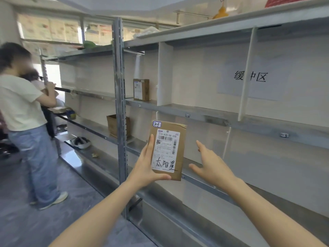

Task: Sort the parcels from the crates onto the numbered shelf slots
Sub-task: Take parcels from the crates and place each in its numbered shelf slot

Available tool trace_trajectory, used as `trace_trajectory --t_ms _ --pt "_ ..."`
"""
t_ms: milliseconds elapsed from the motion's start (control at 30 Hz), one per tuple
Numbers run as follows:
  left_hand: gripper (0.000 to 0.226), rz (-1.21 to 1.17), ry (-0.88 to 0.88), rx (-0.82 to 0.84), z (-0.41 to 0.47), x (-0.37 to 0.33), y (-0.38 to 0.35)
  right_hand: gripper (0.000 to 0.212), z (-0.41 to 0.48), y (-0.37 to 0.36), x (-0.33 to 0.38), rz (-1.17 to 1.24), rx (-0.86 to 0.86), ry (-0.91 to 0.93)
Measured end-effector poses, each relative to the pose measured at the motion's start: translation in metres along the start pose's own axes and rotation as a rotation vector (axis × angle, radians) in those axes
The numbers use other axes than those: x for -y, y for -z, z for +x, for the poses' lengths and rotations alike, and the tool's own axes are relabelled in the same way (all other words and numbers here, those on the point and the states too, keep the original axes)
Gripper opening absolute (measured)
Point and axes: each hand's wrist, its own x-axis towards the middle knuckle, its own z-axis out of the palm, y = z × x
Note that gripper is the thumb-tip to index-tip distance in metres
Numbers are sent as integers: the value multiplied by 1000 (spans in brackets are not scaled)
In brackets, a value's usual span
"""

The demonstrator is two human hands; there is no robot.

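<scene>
While the left hand (146,168) grips the parcel (167,150) by its lower left edge, thumb across the bottom, I see the parcel upright in the middle of the frame, in front of the shelf (258,127) and not yet on it. The right hand (211,166) is just beside it, fingers spread wide, holding nothing.

A sticker (157,124) on the parcel's top corner reads 2-1. Small tags (187,115) on the shelf edge right of centre seem to read 1-2 and 1-3, so I judge that the wanted slot is one row lower, but I cannot read its tag.

One box (141,89) already stands in a slot above the parcel. Most slots look bare and no crates are in view, so I judge the sorting is at an early stage. How many parcels remain, I cannot tell.
</scene>
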Motion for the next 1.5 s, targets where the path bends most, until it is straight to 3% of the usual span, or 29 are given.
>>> trace_trajectory --t_ms 367,1067,1500 --pt "145 -21 22 -38 46 93 37 86 88 -67 49 16 57 42" --pt "145 -38 40 -45 205 260 53 83 303 -184 71 -57 152 131" --pt "148 -51 -50 175 300 390 76 83 391 -260 121 -122 150 -106"
